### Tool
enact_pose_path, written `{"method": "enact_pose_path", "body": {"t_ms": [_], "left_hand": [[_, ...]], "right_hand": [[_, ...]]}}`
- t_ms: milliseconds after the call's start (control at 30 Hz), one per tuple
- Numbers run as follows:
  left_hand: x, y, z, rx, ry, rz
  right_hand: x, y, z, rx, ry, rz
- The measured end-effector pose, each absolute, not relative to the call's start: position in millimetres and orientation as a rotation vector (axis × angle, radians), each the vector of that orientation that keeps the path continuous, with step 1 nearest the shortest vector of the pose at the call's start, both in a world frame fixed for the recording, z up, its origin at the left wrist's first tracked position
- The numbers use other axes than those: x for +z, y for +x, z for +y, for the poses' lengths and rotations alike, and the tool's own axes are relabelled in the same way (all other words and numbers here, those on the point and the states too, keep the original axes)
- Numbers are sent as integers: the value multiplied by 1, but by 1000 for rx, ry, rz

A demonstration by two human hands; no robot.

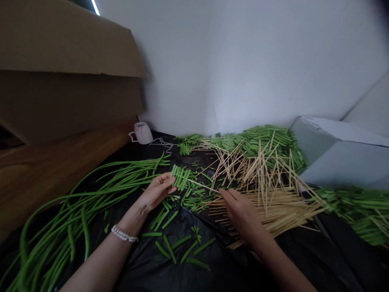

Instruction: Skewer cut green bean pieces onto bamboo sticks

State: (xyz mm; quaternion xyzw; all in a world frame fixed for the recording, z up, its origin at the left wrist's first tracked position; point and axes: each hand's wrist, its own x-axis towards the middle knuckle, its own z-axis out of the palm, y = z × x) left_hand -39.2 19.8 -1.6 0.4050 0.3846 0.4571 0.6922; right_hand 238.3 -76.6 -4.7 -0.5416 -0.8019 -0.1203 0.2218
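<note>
Between thumb and fingers, my left hand (161, 187) grips a row of cut long bean pieces (181, 177) threaded side by side on a bamboo skewer (203, 185). The skewer's bare end reaches right into my right hand (240, 209), whose fingers are closed on it. Loose cut bean pieces (197, 198) lie under and between the hands, with several more (182, 245) on the black plastic sheet (146, 271) nearer me. Beside my right hand is a heap of bare bamboo skewers (282, 213). Uncut long beans (75, 198) stretch along my left.
Finished-looking bean skewers (267, 142) are piled against the white wall (212, 61), and another pile (358, 207) lies far right. A white mug (142, 133) with string near it stands back left. Cardboard boxes (69, 40) rise at left, a pale box (343, 150) at right.
</note>
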Motion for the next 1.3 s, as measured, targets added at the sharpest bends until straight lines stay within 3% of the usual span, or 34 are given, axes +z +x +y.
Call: {"method": "enact_pose_path", "body": {"t_ms": [133,267,533,767,1067,1200,1300], "left_hand": [[-5,-45,23,1049,898,832],[-5,-49,20,928,972,737],[-2,-49,15,809,1032,632],[-5,-49,14,789,1022,629],[1,-46,10,807,1008,630],[0,-47,12,856,984,639],[2,-48,14,887,958,659]], "right_hand": [[-2,251,-72,-529,-1550,-2198],[-6,264,-68,-415,-1533,-2019],[5,286,-54,680,-1318,-1066],[4,293,-50,988,-1178,-849],[4,296,-50,940,-1027,-764],[3,301,-51,644,-1182,-919],[9,299,-57,162,-1434,-1140]]}}
